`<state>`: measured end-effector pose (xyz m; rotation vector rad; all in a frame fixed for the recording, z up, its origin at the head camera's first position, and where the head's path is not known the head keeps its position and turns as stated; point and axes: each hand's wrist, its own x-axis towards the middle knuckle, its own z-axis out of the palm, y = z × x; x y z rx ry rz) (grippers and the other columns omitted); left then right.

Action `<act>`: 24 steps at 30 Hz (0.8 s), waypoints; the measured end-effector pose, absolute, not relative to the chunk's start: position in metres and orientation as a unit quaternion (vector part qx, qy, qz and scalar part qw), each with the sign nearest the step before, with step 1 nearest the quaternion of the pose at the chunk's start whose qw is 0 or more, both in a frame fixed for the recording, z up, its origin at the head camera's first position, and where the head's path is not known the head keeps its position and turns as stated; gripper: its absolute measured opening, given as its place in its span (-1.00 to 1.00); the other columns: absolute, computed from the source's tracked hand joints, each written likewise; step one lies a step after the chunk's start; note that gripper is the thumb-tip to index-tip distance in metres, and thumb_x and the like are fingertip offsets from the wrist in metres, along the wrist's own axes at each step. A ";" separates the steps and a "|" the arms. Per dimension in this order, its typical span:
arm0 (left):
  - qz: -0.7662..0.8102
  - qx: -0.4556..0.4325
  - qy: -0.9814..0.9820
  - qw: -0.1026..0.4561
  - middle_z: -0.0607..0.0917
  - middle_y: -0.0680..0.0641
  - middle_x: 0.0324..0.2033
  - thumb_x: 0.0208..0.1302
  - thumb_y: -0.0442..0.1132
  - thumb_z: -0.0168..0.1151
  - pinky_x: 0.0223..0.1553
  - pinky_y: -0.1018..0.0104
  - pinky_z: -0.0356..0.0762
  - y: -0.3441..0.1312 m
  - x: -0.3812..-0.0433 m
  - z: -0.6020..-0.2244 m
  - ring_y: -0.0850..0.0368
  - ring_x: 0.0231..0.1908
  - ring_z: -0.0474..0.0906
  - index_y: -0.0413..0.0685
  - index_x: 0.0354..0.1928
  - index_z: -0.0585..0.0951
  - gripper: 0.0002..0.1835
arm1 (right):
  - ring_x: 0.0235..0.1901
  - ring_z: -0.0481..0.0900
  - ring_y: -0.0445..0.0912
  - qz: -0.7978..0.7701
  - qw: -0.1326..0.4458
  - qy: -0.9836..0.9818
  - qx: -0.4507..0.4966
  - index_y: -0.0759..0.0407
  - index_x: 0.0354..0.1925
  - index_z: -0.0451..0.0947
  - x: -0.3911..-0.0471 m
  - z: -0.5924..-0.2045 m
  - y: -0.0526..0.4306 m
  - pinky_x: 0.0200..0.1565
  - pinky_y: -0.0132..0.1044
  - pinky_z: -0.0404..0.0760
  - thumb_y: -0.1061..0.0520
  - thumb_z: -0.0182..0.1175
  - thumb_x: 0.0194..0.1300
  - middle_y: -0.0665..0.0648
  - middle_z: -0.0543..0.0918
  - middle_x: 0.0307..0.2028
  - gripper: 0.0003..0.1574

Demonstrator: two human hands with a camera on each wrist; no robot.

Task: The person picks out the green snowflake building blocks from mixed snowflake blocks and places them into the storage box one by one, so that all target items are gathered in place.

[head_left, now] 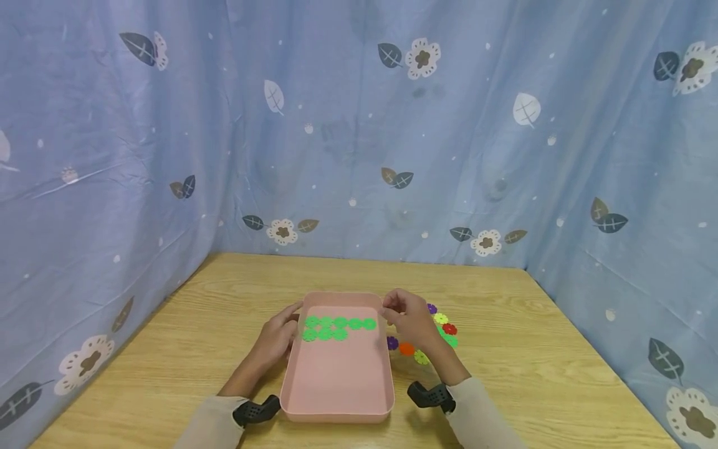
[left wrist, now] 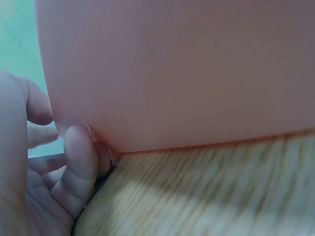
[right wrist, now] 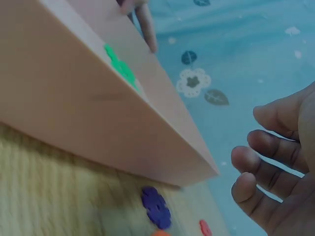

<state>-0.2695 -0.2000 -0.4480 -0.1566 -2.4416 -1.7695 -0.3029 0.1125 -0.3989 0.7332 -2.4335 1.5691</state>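
A pink tray (head_left: 336, 380) lies on the table, with several green flower-shaped plastic discs (head_left: 325, 335) in two rows across its far half. Beside its left wall is my left hand (head_left: 275, 337); in the left wrist view, that hand's bent fingers (left wrist: 78, 152) hold the tray at a corner. My right hand (head_left: 414, 321) hovers by the far right corner. Seen from the right wrist, its fingers (right wrist: 246, 157) are loosely bent, apart from the tray wall, and nothing shows between them.
Right of the tray, partly behind my right hand, lie several more flower discs: purple (head_left: 392, 343), orange (head_left: 407, 349), yellow-green (head_left: 421, 357), red (head_left: 450, 329) and others. The wooden table (head_left: 505, 386) ends at a blue patterned curtain (head_left: 348, 125) on three sides.
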 end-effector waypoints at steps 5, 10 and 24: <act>-0.578 -0.050 -0.812 0.062 0.66 -0.29 0.08 0.35 -0.33 -0.13 -0.72 0.28 0.42 -0.198 -0.270 -0.447 0.14 -0.78 0.34 0.01 0.52 0.32 -0.34 | -0.39 0.57 0.22 0.525 0.069 -0.818 0.224 0.21 -0.24 0.57 -0.308 -0.400 0.129 -0.41 -0.30 0.54 0.25 0.26 0.38 0.12 0.60 -0.42 -0.96; -0.580 -0.050 -0.811 0.060 0.70 -0.31 -0.09 0.38 -0.30 -0.11 -0.71 0.29 0.42 -0.197 -0.267 -0.447 0.14 -0.77 0.34 0.04 0.52 0.33 -0.36 | -0.41 0.59 0.11 0.507 0.071 -0.835 0.200 0.19 -0.27 0.59 -0.313 -0.406 0.143 -0.34 -0.29 0.61 0.27 0.28 0.34 0.09 0.63 -0.40 -0.96; -0.577 -0.053 -0.813 0.057 0.61 -0.30 0.18 0.37 -0.35 -0.14 -0.71 0.30 0.39 -0.197 -0.267 -0.449 0.15 -0.77 0.31 -0.09 0.54 0.26 -0.33 | -0.37 0.60 0.07 0.459 0.047 -0.875 0.143 0.32 -0.15 0.64 -0.328 -0.410 0.186 -0.31 -0.12 0.67 0.25 0.28 0.34 0.15 0.63 -0.33 -0.85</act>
